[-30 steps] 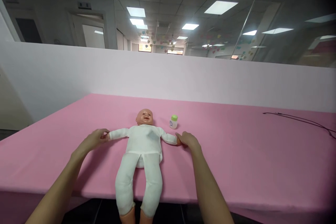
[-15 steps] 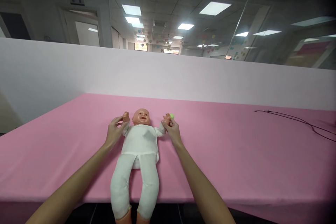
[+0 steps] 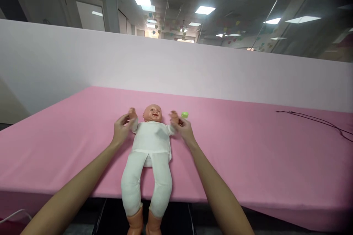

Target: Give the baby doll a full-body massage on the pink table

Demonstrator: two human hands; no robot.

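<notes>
A baby doll point(image 3: 153, 137) in a white cloth suit lies on its back on the pink-covered table point(image 3: 234, 154), its legs reaching over the front edge. Its bare head point(image 3: 153, 113) points away from me. My left hand point(image 3: 121, 128) is closed around the doll's forearm on the left side, just below its raised hand. On the other side, my right hand point(image 3: 185, 129) grips the other forearm at the wrist; this spot is slightly blurred. Just beyond my right hand sits a small light-green round object point(image 3: 184, 114).
Thin black cables point(image 3: 317, 119) lie on the table at the right. A white low wall point(image 3: 193, 69) stands behind the table, with glass above it. At the lower left, a white cord point(image 3: 16, 213) hangs by the table's front.
The view has tilted down and shifted left, so more of the doll's feet shows. Both hands stay on the doll's arms. The green object now shows apart from the doll's hand.
</notes>
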